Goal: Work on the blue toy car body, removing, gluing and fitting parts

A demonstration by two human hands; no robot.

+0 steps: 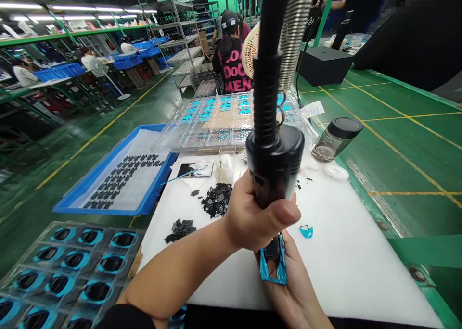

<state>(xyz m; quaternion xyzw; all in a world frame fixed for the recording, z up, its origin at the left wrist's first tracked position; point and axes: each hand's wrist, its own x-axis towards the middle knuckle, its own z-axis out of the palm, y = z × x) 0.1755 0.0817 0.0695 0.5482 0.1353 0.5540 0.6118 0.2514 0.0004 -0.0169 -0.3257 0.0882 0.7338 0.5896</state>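
My left hand (249,218) is wrapped round the black body of a power screwdriver (276,160), which hangs upright from a coil spring and a ribbed black cable. Its tip is hidden behind the hand. Directly below, my right hand (294,269) lies palm up, holding a glossy blue plastic frame (265,271) with a black piece (271,250) set in it. The right fingers are mostly hidden by my left hand. A small blue piece (306,231) lies on the white work surface (346,252) to the right.
Heaps of black parts (217,200) lie left of my hands. A blue tray (108,175) holds rows of black pieces. Blue-and-black assemblies fill a clear tray (72,271) at lower left. Clear trays (224,132) and a glass jar (335,139) stand beyond. A person (233,55) sits farther off.
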